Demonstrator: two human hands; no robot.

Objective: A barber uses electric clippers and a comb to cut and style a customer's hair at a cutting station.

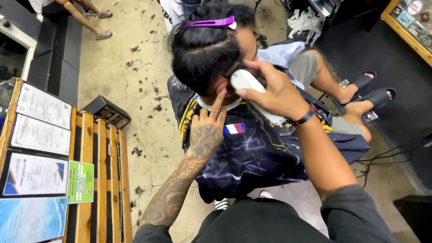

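A seated person with dark hair (204, 54), held up by a purple clip (209, 23), wears a dark marbled barber cape (256, 153). My right hand (274, 90) grips a white hair clipper (245, 81) pressed to the side of the head by the ear. My tattooed left hand (208, 123) rests on the person's neck and cape collar, one finger raised against the skin just below the ear.
Framed papers and a green card (80, 182) lean on a wooden slatted stand (101, 180) at left. Hair clippings dot the concrete floor (135, 76). The seated person's sandalled feet (371, 96) rest at right, cables beside them. Another person's legs (85, 18) show top left.
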